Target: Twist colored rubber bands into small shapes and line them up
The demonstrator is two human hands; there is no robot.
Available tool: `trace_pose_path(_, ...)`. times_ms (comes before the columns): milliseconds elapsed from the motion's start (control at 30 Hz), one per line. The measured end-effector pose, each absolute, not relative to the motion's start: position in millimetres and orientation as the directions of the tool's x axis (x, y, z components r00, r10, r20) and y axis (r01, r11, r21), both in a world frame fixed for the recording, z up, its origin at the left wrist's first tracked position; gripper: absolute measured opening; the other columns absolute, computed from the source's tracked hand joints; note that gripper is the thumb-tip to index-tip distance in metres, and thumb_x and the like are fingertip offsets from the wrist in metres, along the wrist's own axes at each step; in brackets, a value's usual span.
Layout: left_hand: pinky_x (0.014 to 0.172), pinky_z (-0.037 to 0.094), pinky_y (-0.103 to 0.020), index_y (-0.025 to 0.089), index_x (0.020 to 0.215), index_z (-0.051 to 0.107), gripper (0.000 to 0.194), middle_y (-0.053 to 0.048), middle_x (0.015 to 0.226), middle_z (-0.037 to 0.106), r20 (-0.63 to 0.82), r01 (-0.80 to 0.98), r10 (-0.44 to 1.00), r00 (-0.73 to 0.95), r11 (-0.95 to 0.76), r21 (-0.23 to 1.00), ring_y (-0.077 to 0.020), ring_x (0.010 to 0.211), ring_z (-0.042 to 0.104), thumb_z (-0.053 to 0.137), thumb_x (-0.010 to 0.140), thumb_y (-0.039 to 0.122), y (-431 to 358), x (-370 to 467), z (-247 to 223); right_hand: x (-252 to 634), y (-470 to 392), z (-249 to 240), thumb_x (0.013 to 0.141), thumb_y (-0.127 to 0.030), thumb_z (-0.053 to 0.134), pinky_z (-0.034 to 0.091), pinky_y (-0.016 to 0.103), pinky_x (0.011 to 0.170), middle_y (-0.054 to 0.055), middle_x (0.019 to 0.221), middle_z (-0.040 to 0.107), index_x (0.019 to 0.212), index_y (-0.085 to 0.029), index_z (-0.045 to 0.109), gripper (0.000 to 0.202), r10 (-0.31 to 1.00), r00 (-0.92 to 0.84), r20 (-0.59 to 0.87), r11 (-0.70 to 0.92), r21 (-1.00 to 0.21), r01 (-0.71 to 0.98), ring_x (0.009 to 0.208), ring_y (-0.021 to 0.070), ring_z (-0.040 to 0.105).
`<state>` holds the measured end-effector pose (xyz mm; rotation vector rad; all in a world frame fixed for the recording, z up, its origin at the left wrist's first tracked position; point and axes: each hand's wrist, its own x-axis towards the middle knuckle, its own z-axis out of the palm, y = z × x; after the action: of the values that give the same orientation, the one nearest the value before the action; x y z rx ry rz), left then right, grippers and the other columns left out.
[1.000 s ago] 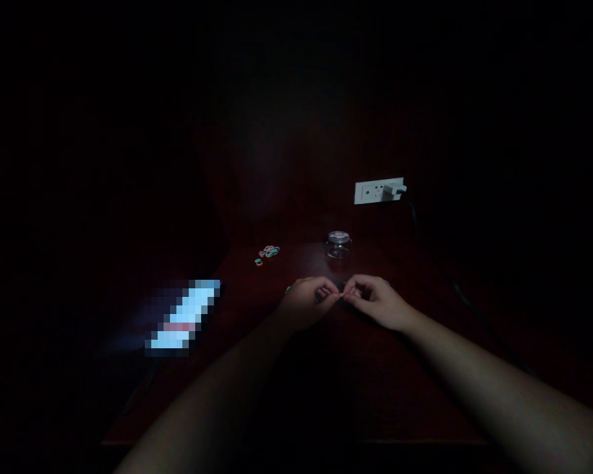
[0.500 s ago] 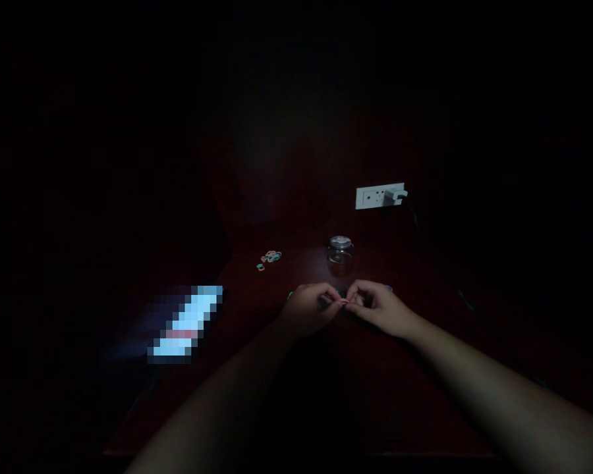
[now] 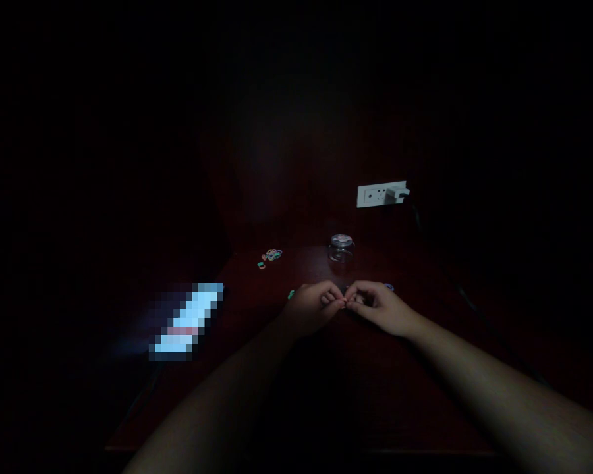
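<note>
My left hand (image 3: 313,307) and my right hand (image 3: 383,308) meet fingertip to fingertip over the dark red table (image 3: 350,388). Both are pinched closed around something small and pinkish between the fingertips, too small to make out. A green ring (image 3: 291,294) lies just left of my left hand, partly hidden by it. Behind my right hand a bluish ring (image 3: 389,288) shows in part. Beyond the hands stands a clear round jar (image 3: 340,253) with its lid on. Several small coloured rings (image 3: 272,255) lie in a loose group at the back left.
A lit phone-like screen (image 3: 190,322), blurred out, is at the left edge of the table. On the back wall is a white socket plate (image 3: 381,195) with a plug in it. A thin cable (image 3: 467,299) runs along the right side.
The hands have drawn slightly closer together at the fingertips, and less of the small thing between them shows. The view has shifted a little.
</note>
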<state>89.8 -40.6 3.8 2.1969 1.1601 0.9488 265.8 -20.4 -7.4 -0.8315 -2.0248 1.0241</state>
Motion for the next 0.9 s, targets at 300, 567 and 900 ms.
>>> trace_pose_path(300,0.051,0.04,-0.016,0.016,0.081,0.053,0.012,0.001,0.069,0.061,0.314,0.491,0.859,0.404,-0.493,0.718,-0.0061,0.056,0.053,0.047,0.074,0.024,-39.1,89.7,0.0,267.3,-19.8,-8.2,0.067,-0.033,0.058,0.026,0.019,0.043,-0.004,0.05,0.041,0.068,-0.014,0.053,0.02,0.783,-0.539,0.31,0.488,-0.844,0.224,0.046,0.0065,0.033)
trace_pose_path(567,0.048,0.038,-0.015,0.016,0.083,0.053,0.015,0.001,0.068,0.06,0.327,0.473,0.834,0.445,-0.529,0.705,-0.0053,0.054,0.051,0.051,0.071,0.025,-43.3,90.9,1.8,267.7,-18.1,-9.7,0.068,-0.031,0.057,0.026,0.019,0.043,-0.004,0.052,0.04,0.068,-0.014,0.05,0.018,0.777,-0.547,0.312,0.49,-0.845,0.214,0.047,0.0062,0.033)
trace_pose_path(900,0.049,0.039,-0.015,0.015,0.08,0.055,0.016,0.0,0.066,0.059,0.371,0.494,0.848,0.379,-0.524,0.694,-0.0059,0.055,0.052,0.05,0.072,0.028,-38.8,89.6,0.3,265.4,-19.6,-8.0,0.069,-0.029,0.056,0.028,0.019,0.044,-0.003,0.055,0.044,0.075,-0.013,0.052,0.017,0.77,-0.552,0.319,0.491,-0.849,0.194,0.048,0.0063,0.035)
